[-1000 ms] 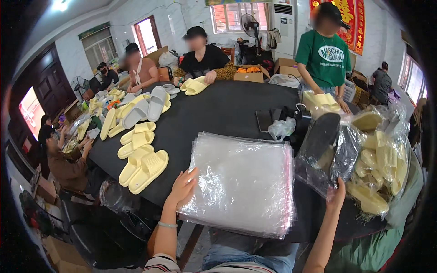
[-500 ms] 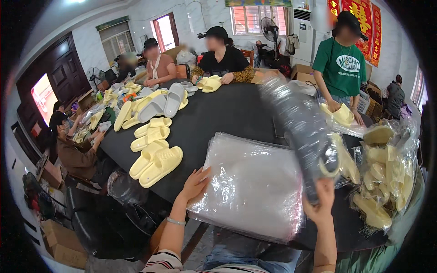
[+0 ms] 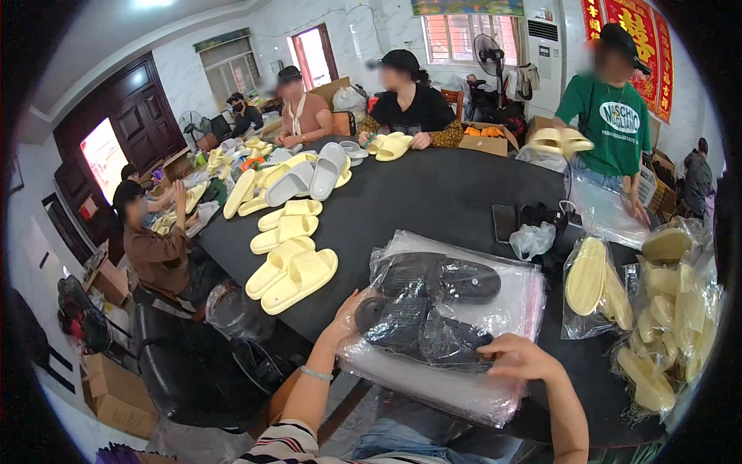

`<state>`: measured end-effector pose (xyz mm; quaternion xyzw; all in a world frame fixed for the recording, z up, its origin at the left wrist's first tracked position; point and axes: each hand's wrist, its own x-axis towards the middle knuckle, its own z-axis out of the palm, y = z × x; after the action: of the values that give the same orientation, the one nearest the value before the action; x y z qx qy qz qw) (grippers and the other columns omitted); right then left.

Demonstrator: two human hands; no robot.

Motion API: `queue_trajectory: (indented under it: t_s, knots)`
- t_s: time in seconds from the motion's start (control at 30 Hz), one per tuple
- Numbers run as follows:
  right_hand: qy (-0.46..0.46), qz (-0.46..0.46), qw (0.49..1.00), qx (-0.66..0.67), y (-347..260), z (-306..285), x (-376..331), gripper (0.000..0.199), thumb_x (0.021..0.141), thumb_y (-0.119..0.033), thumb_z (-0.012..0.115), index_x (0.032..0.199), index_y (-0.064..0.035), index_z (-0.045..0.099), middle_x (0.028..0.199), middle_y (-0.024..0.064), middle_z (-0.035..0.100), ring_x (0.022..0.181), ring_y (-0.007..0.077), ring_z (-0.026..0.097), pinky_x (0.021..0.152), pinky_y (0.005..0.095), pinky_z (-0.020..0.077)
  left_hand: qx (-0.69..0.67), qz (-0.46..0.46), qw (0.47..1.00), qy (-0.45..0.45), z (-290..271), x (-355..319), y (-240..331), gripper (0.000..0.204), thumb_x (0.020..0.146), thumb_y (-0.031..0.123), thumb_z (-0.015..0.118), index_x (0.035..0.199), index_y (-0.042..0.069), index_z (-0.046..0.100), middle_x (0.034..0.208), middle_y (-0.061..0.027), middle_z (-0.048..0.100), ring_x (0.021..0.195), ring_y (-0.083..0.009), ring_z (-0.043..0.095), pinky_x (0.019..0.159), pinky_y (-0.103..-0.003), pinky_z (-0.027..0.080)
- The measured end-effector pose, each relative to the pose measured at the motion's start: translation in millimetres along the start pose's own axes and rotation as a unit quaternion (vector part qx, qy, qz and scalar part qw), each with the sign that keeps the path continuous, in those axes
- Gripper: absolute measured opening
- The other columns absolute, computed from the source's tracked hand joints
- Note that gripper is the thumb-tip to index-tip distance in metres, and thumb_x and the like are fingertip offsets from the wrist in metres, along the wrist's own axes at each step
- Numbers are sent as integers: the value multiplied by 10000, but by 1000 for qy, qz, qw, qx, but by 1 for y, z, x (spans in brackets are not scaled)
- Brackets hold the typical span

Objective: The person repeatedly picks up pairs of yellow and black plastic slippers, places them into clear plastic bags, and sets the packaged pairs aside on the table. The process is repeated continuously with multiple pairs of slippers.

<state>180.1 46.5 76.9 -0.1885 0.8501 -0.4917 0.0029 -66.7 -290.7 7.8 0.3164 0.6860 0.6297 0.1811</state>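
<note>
A pair of black slippers (image 3: pixel 417 309) in clear plastic lies on a stack of clear plastic bags (image 3: pixel 433 387) in front of me. My left hand (image 3: pixel 346 315) rests at the left end of the slippers, fingers stretched out and touching the plastic. At their lower right end is my right hand (image 3: pixel 519 359), its fingers extended and spread at the edge of the wrapped pair. Farther left stand unwrapped yellow slippers (image 3: pixel 297 280). A yellow pair in a clear bag (image 3: pixel 587 286) lies to the right.
A heap of bagged yellow slippers (image 3: pixel 668 325) covers the right edge of the black table (image 3: pixel 433 201). Beyond the bag stack are a phone (image 3: pixel 505 223) and a crumpled plastic bag (image 3: pixel 533 240). A person in green (image 3: pixel 614 116) handles yellow slippers across the table; several others sit around it.
The wrapped black slippers came down from upright in my right hand to flat on the bag stack. My right hand's grip has loosened. The person in green has lifted yellow slippers.
</note>
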Motion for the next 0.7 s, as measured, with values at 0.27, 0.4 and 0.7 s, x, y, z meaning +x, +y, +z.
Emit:
queue_trajectory:
  t_s: [0.27, 0.4, 0.7]
  knots:
    - [250, 154, 922, 253, 44, 13, -18, 110, 899, -126, 660, 928, -26, 627, 813, -3, 616, 722, 68, 578, 652, 241, 487, 294, 143, 945, 18, -6, -2, -3, 360, 910, 180, 538, 1237, 27, 531, 1292, -149, 545, 1239, -295, 496, 1129, -416, 267]
    - [199, 181, 951, 150, 51, 21, -22, 276, 851, -134, 718, 1075, -36, 590, 805, 2, 616, 707, 57, 568, 619, 224, 474, 106, 71, 992, 12, -5, 2, -10, 344, 873, 81, 564, 1211, 17, 554, 1267, -146, 564, 1226, -293, 506, 1134, -406, 262]
    - [214, 59, 930, 294, 25, 15, -23, 273, 799, 13, 722, 1001, -47, 549, 830, 9, 612, 752, 67, 566, 643, 213, 449, 165, 73, 984, -4, 4, -1, 19, 337, 928, 112, 508, 1244, 1, 544, 1274, -120, 563, 1194, -246, 521, 1113, -370, 307]
